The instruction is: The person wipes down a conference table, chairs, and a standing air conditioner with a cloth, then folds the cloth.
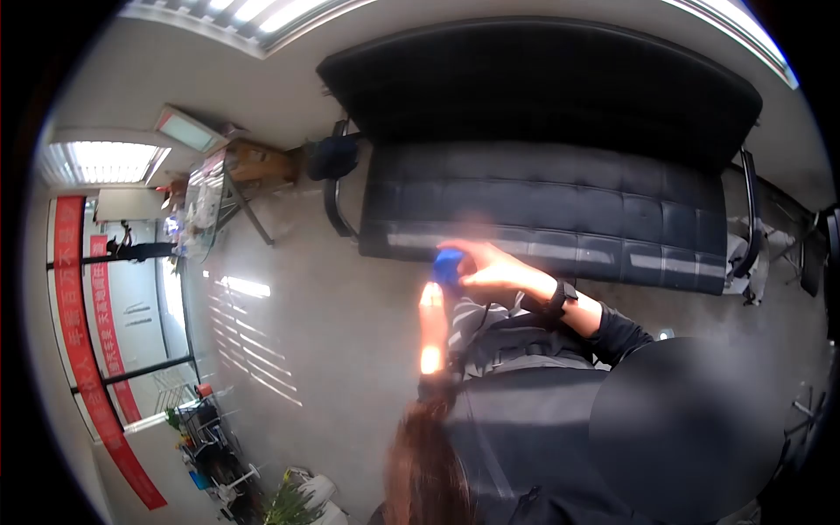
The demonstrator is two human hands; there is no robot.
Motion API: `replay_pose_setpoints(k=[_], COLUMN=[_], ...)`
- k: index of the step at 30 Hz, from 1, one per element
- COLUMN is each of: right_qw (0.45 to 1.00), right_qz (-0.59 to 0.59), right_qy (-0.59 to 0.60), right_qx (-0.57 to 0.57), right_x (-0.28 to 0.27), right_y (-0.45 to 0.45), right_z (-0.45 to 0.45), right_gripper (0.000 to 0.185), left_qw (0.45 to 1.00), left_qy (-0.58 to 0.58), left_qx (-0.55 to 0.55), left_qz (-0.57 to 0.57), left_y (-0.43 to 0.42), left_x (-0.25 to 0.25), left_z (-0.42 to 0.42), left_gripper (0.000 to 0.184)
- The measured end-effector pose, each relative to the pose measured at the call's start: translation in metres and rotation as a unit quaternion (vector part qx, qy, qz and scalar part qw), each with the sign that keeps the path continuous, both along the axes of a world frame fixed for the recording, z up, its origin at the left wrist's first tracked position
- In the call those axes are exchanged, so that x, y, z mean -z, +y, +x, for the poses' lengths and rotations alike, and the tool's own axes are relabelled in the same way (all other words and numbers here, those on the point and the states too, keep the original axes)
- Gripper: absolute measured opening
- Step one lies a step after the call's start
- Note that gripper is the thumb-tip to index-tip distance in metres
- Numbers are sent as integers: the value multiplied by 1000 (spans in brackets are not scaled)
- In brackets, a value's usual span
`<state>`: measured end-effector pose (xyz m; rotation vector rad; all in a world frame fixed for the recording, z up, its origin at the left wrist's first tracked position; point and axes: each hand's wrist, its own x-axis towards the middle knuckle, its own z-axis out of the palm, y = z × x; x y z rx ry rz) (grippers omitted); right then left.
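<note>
A small blue object (448,266), too blurred to name further, is held up in front of my body, beyond my knees. My right hand (490,268), with a black watch (560,299) on its wrist, curves its fingers and thumb around the right side of this object. Just below and to the left is my left hand (431,302), its fingers drawn together close against the object's lower edge. Strong sunlight washes out those fingertips, and what they pinch cannot be made out.
A black padded bench (542,197) with metal arms stands ahead. To the left are a glass table (206,206), a red banner (87,350) and sunlit floor (289,306). Plants (293,507) and a cluttered rack (214,446) are at lower left. A blurred dark disc (687,429) covers the lower right.
</note>
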<state>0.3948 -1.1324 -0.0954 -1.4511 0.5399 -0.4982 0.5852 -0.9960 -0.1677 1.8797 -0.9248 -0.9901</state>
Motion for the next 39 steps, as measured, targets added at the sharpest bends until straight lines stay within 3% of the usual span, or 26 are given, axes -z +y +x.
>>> replay_pose_setpoints(k=[1, 2, 3, 5, 7, 8, 11, 13, 15, 17, 18, 21, 23, 24, 25, 27, 28, 29, 31, 33, 35, 37, 39], right_qw=[998, 996, 991, 964, 934, 919, 849, 792, 775, 744, 746, 731, 730, 738, 746, 751, 774, 796, 819, 883, 914, 931, 943], right_qz=[-27, 4, 32, 144, 169, 184, 184, 148, 116, 128, 124, 140, 102, 94, 86, 102, 119, 137, 106, 41, 13, -37, -91], right_qy=[32, 34, 34, -17, -114, -125, -78, -34, -7, 17, -7, 28, -20, -50, -79, -75, -62, -49, -49, -54, -55, -43, -23], right_qx=[48, 85, 123, 223, 294, 325, 490, 591, 621, 655, 654, 668, 676, 666, 656, 648, 618, 588, 562, 464, 403, 359, 320], right_x=[1, 4, 9, 36, 52, 54, 71, 90, 94, 76, 72, 74, 73, 66, 56, 24, 0, -22, -58, -93, -130, -156, -171], right_y=[-7, -15, -23, -36, -41, -41, -47, -56, -55, -55, -54, -56, -54, -52, -50, -52, -52, -52, -53, -50, -52, -58, -67], right_z=[-8, -17, -28, -53, -82, -96, -124, -135, -152, -150, -146, -129, -95, -83, -72, -54, -43, -33, -9, 16, 45, 71, 93], right_gripper=[63, 61, 59, 59, 60, 57, 59, 64, 64, 65, 64, 63, 59, 58, 57, 59, 61, 63, 63, 59, 53, 49, 42], left_qw=[999, 999, 1000, 990, 921, 914, 920, 937, 917, 970, 941, 917, 938, 936, 933, 926, 939, 933, 922, 889, 848, 771, 767], left_qy=[28, -20, 12, 114, 375, 395, 380, 341, 394, 236, 333, 380, 295, 292, 299, 243, 146, 0, -61, -166, -176, -94, 123], left_qx=[-16, -28, 4, -8, -90, -59, -93, -64, 29, 36, 14, 76, 43, 102, 102, 223, 242, 293, 289, 326, 494, 606, 617], left_qz=[-6, -25, -26, -85, -62, -63, -14, 43, 60, 46, 52, 92, 177, 170, 170, 182, 194, 209, 252, 276, 73, -173, -124], left_y=[-11, -18, -25, -39, -74, -83, -115, -133, -149, -164, -173, -197, -217, -219, -222, -236, -241, -244, -246, -255, -280, -278, -262], left_x=[0, 10, 12, 18, -19, -25, -20, -14, 33, 3, -8, -28, -7, -47, -40, -16, 3, -14, -28, -31, 41, -12, -81], left_z=[0, 7, 21, 35, 40, 51, 98, 131, 198, 178, 177, 186, 216, 202, 211, 243, 261, 261, 266, 255, 259, 194, 128], left_gripper=[50, 49, 48, 46, 45, 45, 44, 42, 41, 41, 42, 40, 34, 34, 34, 40, 48, 55, 65, 83, 94, 101, 90])
